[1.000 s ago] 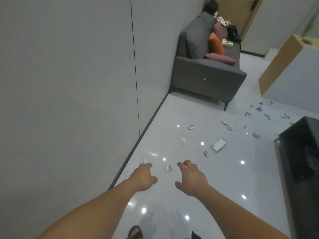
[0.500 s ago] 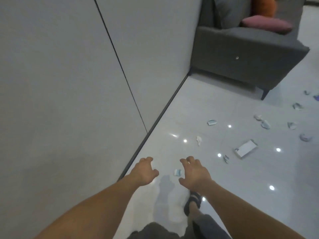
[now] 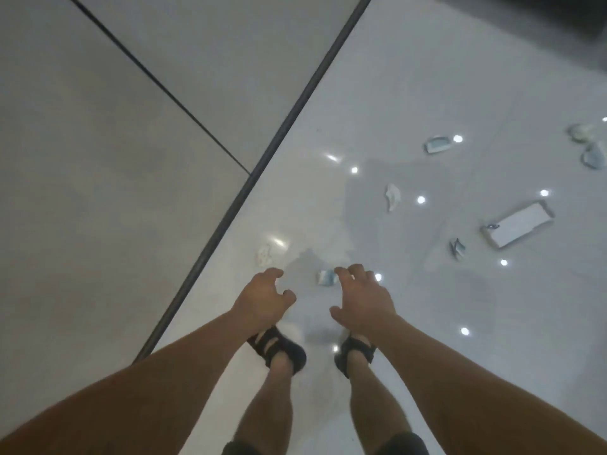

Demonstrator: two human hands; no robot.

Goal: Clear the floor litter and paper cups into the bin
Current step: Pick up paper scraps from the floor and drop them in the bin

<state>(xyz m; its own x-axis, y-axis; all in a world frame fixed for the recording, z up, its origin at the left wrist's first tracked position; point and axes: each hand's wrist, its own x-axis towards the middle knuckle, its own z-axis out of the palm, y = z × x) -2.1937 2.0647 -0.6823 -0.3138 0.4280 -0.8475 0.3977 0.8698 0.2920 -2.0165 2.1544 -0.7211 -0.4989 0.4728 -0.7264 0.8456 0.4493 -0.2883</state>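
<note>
The person stands in black sandals on the glossy floor, both arms reaching down. The left hand and right hand are spread wide, holding nothing. A small blue-white scrap lies at the right fingertips, at twelve o'clock. A white scrap sits at eleven by the skirting. Further, at two o'clock, lie a flat white box and more scraps.

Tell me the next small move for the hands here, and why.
Probably lower the right hand onto the small blue-white scrap at its fingertips and pinch it up. Both hands are open and empty, and that scrap lies nearest; the left hand could then take the white scrap by the wall.
</note>
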